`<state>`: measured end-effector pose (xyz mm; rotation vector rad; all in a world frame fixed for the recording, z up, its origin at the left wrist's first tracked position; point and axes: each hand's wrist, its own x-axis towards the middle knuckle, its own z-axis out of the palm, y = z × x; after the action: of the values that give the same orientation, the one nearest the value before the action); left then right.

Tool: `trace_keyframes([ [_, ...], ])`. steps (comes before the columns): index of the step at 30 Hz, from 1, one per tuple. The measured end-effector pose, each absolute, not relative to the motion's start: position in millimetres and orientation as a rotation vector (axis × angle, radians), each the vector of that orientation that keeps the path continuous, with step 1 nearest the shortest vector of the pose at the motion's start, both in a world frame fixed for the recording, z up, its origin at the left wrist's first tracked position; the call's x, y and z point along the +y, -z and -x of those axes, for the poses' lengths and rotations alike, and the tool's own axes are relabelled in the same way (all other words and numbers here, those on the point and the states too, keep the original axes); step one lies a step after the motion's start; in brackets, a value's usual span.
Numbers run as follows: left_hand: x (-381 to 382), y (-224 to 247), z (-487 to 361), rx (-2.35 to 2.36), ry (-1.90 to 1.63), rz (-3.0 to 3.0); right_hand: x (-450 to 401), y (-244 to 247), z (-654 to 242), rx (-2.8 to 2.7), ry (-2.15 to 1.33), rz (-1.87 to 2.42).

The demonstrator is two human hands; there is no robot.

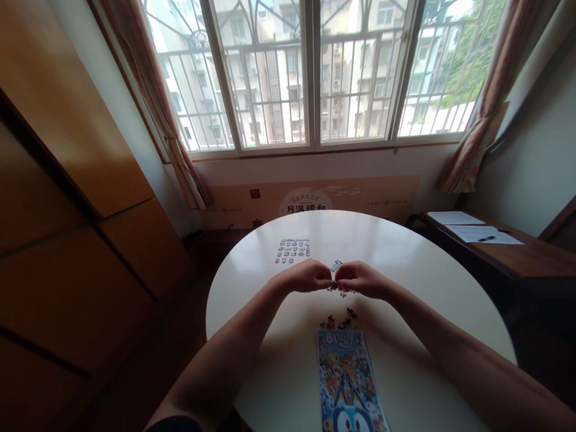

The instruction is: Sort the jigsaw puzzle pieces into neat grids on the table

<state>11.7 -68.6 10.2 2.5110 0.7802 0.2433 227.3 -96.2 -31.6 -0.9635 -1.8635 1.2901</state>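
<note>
Over the middle of the white round table [405, 252], my left hand [311, 276] and my right hand [363, 279] meet fingertip to fingertip. Both are closed in a pinch on what looks like a small jigsaw puzzle piece, mostly hidden by the fingers. Just beyond them lies a small cluster of light blue pieces [336, 264]. Reddish pieces [343, 294] show beneath the fingers. Nearer to me, loose dark pieces [345, 324] lie at the top edge of a colourful Bluey picture sheet [346, 378]. Rows of separate pieces [294, 249] are laid out beyond my left hand.
A brown side table [535, 258] at the right holds papers [483, 234] and a dark small object. Wooden cabinets [81, 240] stand at the left. Behind the table, a printed cardboard panel [225, 201] leans below the barred window [274, 90] with tied curtains.
</note>
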Motion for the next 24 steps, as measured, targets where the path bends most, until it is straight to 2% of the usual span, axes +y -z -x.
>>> trace_keyframes([
  [6, -49.9, -16.5, 7.1, 1.084, -0.434, -2.413, -92.6, 32.3, -235.6, -2.008, -0.86, 1.134],
  [12, -23.6, -15.5, 34.2, 1.371, -0.611, -2.203, -89.8, 33.5, -243.2, -2.069, -0.673, 1.2],
  [24, -26.2, -6.6, 33.2, 1.62, -0.138, -2.229, -85.0, 40.0, -246.8, -2.098, -0.597, 1.21],
])
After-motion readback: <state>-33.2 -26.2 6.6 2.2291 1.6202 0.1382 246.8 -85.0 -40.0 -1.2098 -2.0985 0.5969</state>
